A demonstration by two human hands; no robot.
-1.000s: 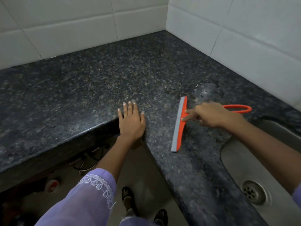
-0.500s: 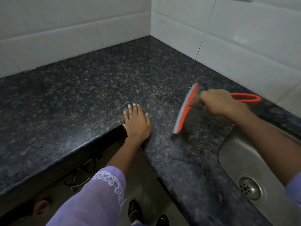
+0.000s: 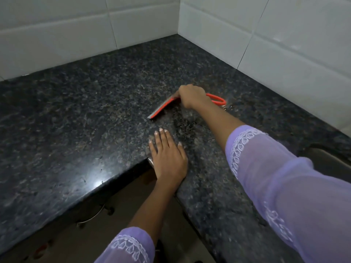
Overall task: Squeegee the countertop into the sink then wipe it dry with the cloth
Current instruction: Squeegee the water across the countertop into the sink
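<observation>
Nearest the camera, two lilac sleeves (image 3: 281, 186) are entering from below. The left hand (image 3: 168, 158) is lying flat on the inner corner of the dark granite countertop (image 3: 76, 114), fingers straight and together, holding nothing; it appears to be bracing the body. Just beyond it, the right hand (image 3: 191, 96) is wrapping curled fingers round the orange squeegee (image 3: 163, 109) where the handle meets the blade head; the fingertips themselves are hidden under the hand. The blade is slanting down-left toward the counter surface, its grey edge at or very near the stone; contact cannot be confirmed. The looped handle end is sticking out to the right of the hand, with small water drops (image 3: 226, 107) glinting beside it. Judgement: the squeegee is looking light, with a stiff plastic frame and a soft flexible edge; a hold close to the head is giving the best downward pressure, and wet plastic may be slippery. The sink (image 3: 330, 162) is showing only as a dark edge at far right. Farthest back, white wall tiles (image 3: 142, 21) are meeting in the corner. No cloth is in view.
</observation>
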